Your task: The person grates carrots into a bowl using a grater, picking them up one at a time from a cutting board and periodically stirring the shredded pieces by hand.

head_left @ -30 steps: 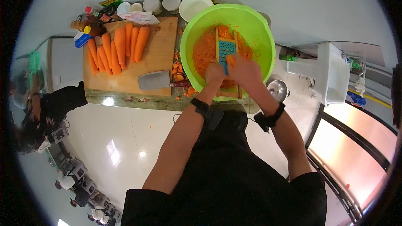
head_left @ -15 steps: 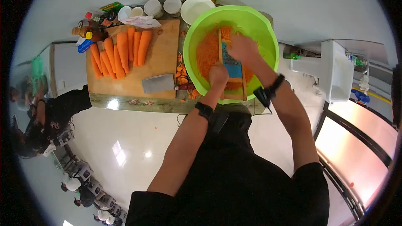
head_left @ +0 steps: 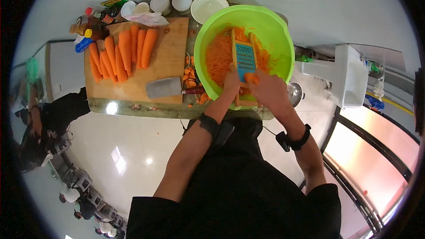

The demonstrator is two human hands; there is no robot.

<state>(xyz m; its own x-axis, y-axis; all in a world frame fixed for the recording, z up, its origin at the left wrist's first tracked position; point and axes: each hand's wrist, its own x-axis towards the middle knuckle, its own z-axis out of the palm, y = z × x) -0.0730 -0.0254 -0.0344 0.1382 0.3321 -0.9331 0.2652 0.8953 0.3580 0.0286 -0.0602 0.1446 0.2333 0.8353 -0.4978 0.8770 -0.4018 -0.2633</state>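
A wooden-framed grater [head_left: 245, 56] with a blue plate leans inside a large green basin [head_left: 276, 20]. Gripping the grater's left rail is my left hand [head_left: 231, 82], its fingers closed. My right hand [head_left: 272, 90] is closed around a piece of carrot [head_left: 252, 78] at the lower end of the blue plate. Shredded carrot [head_left: 218, 57] is heaped in the basin, to the left of and under the grater. Part of the carrot piece is hidden by my fingers.
Several peeled carrots [head_left: 126, 48] lie on a wooden cutting board [head_left: 170, 62] to the left. A cleaver [head_left: 164, 87] rests near its front edge, handle toward the basin. Bottles [head_left: 90, 30], white-lidded jars [head_left: 160, 3] and a white bowl [head_left: 209, 8] line the back.
My right hand has slid down the grater toward me with the carrot piece, uncovering the upper blue plate. My left hand stays on the frame. The view has shifted slightly.
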